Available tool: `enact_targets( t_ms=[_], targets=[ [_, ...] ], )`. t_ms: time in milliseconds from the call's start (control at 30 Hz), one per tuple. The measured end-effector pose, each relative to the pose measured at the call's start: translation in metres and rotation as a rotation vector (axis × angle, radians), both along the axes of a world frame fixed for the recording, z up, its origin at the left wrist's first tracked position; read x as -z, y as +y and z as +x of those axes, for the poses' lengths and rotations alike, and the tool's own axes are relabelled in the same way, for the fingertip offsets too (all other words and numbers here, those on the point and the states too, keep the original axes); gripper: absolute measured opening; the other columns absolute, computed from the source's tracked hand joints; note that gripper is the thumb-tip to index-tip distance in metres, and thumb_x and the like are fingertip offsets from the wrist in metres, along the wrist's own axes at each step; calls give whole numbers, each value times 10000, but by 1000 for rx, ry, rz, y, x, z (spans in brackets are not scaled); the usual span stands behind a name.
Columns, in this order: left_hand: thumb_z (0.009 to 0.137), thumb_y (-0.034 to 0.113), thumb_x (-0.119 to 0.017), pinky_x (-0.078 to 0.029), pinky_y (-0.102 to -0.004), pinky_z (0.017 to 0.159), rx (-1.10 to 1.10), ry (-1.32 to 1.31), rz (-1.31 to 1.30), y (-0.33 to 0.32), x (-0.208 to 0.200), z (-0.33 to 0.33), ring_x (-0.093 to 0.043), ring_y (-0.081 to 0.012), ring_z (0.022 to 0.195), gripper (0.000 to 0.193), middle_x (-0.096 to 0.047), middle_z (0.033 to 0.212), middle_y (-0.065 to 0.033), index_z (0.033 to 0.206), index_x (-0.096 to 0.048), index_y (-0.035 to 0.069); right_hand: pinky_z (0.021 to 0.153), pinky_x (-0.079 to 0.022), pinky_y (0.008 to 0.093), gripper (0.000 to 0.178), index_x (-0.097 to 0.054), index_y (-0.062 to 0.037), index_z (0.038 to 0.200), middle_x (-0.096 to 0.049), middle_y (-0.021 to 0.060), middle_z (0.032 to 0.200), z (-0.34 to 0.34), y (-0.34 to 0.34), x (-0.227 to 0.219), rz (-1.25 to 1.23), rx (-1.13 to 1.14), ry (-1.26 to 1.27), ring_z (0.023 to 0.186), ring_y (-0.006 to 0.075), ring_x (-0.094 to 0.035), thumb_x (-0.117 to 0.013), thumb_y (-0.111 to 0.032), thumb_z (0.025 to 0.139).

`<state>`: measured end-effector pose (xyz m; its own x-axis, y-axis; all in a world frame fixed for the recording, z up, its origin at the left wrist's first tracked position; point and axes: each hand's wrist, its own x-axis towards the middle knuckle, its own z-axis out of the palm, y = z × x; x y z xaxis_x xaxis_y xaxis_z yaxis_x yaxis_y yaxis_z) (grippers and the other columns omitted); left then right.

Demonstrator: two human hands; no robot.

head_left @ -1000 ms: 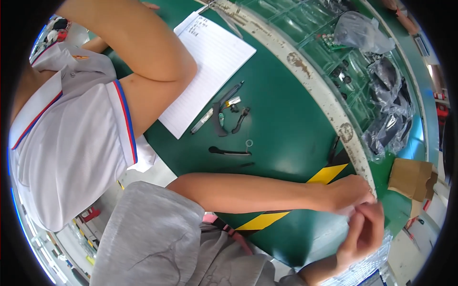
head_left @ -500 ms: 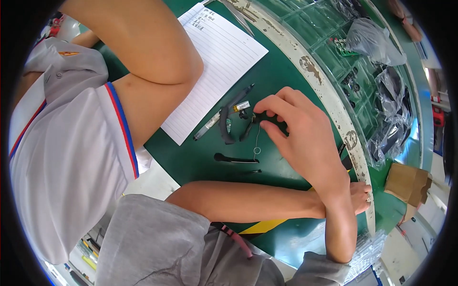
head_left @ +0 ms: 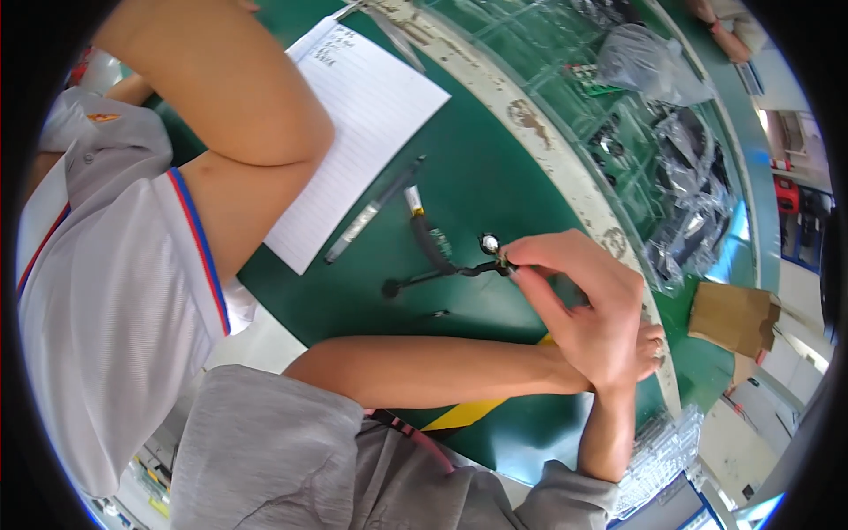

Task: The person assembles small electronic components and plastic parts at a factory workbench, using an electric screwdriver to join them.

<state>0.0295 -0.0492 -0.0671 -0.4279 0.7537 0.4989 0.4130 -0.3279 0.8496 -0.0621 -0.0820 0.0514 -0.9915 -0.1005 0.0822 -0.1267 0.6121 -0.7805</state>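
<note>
My right hand pinches a small dark part with a bit of wire between thumb and forefinger, above the green table. Right beside the fingertips is a round shiny piece. Leading left from the pinch, a thin black strip ends in a rounded tip. Near it lie a curved black piece, a small green circuit board and a small battery with a yellow end. My left hand rests at the table's edge with fingers curled, partly hidden behind my right wrist; its contents cannot be seen.
A lined paper sheet and a pen lie to the left. Another person's bent arm leans on the table there. Beyond the worn white rim are clear trays, plastic bags and a cardboard box.
My right hand has moved down, drawing the small part away from the curved piece. The round piece and black strip have shifted. The whole view has slid slightly left.
</note>
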Motion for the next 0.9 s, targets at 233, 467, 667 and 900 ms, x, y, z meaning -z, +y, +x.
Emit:
enact_targets(
  t_ms=[233, 467, 667, 900],
  targets=[
    [877, 110, -589, -463, -394, 807, 212, -728, 160, 15, 11, 23, -580, -283, 986, 83, -627, 896, -119, 947, -590, 64, 700, -561, 408, 204, -604, 66, 985, -691, 220, 857, 51, 61, -23, -235, 67, 390, 797, 342, -690, -683, 112, 803],
    [897, 141, -633, -472, -400, 663, 205, -141, 91, 16, -44, -41, -629, -347, 780, 128, -677, 887, -147, 904, -592, 19, 668, -517, 378, 226, -538, -11, 957, -667, 149, 798, 89, 86, -67, -272, 250, 656, 715, 258, -633, -746, -35, 872],
    [961, 211, -656, -525, -276, 729, 645, -611, -318, -10, -109, -107, -637, -117, 770, 244, -689, 837, -44, 1037, -673, -20, 680, -502, 378, 236, -531, -34, 948, -672, 151, 795, 123, 110, -89, -250, 302, 687, 706, 257, -628, -752, -48, 866],
    [1011, 179, -588, -493, -293, 862, 646, -565, -238, -45, -185, -143, -637, -132, 964, 225, -697, 1026, -82, 1104, -666, -10, 683, -523, 388, 203, -576, -2, 958, -681, 172, 802, 135, 118, -97, -362, 283, 677, 736, 279, -653, -740, 22, 840]
  ],
)
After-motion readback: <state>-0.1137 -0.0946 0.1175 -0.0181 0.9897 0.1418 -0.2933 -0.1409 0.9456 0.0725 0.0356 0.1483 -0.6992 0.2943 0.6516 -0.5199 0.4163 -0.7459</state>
